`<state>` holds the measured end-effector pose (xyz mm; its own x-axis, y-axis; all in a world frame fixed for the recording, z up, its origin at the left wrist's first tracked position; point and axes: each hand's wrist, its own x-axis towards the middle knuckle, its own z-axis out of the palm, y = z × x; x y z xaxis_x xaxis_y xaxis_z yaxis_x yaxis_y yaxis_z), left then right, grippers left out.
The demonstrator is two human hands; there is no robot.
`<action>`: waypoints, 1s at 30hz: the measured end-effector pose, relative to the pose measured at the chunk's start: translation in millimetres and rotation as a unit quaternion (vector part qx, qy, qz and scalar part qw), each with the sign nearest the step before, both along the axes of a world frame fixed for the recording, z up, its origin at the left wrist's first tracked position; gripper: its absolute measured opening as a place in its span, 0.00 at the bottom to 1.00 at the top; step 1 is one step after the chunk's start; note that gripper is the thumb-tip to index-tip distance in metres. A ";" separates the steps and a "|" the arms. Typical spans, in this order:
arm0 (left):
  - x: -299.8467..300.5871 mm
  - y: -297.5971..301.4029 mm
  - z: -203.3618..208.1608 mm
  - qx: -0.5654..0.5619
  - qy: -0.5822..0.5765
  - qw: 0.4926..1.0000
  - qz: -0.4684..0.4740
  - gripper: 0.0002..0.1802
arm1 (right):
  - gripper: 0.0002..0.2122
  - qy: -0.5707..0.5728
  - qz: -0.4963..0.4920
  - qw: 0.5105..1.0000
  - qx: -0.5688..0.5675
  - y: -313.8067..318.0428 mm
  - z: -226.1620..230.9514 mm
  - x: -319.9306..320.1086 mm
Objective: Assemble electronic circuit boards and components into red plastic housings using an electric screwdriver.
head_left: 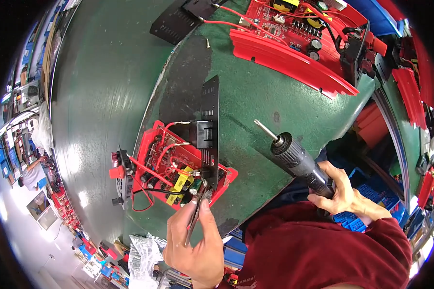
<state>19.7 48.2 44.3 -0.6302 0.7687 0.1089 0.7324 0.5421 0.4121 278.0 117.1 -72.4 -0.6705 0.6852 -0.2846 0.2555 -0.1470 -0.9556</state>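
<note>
My right hand [340,190] is wrapped round a black electric screwdriver [301,164], its bit pointing up and left over the green bench, apart from any part. My left hand [195,245] pinches metal tweezers [193,224], whose tips reach into the near end of an open red device housing [229,179]. Inside it lie a red circuit board [154,156], yellow-wrapped transformers [180,183], capacitors and red wires. A black vented end panel [209,111] stands upright beside this housing. Another black end panel with a red part [116,172] sits at its left. My fingers hide the tweezer tips' exact contact.
A larger open red housing [289,65] with circuit board lies at the far right, wired to a black vented panel [176,24]. A loose screw [207,43] rests on the green bench [101,72]. Blue bins [378,17] stand at the back right; clear plastic wrap [143,255] lies at lower left.
</note>
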 end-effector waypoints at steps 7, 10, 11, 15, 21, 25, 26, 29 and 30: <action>-1.5 -0.9 1.8 -0.012 0.007 1.000 -0.002 0.08 | 0.23 0.006 -0.003 1.000 0.013 -0.3 -0.7 -1.8; -2.8 -1.4 -1.4 0.007 -0.020 1.000 0.005 0.08 | 0.23 0.017 -0.005 1.000 0.014 -0.6 -1.8 -1.3; -4.2 -2.0 -2.7 0.008 -0.020 1.000 0.004 0.08 | 0.23 0.012 -0.003 1.000 0.006 0.1 -0.6 -1.4; -10.8 0.5 -14.7 0.020 -0.010 0.998 -0.061 0.06 | 0.24 0.007 -0.002 1.000 0.009 -0.3 -1.4 0.0; -35.6 -10.1 -31.2 0.232 -0.063 0.963 -0.123 0.07 | 0.24 -0.004 0.018 0.998 0.054 10.0 9.2 2.9; -45.3 -49.7 -16.6 0.251 -0.046 0.965 -0.059 0.09 | 0.25 -0.134 0.002 0.989 0.056 33.1 41.4 -5.1; -47.3 -63.3 -18.0 0.277 -0.052 0.959 -0.038 0.11 | 0.25 -0.161 -0.021 0.985 0.064 39.2 48.8 -11.0; -53.5 -106.4 -21.9 0.271 -0.035 0.961 0.045 0.11 | 0.22 -0.247 -0.063 0.908 0.334 60.4 70.6 -45.2; -50.6 -122.4 -24.7 0.268 -0.038 0.959 0.087 0.11 | 0.21 -0.263 -0.032 0.835 0.483 68.9 77.5 -58.9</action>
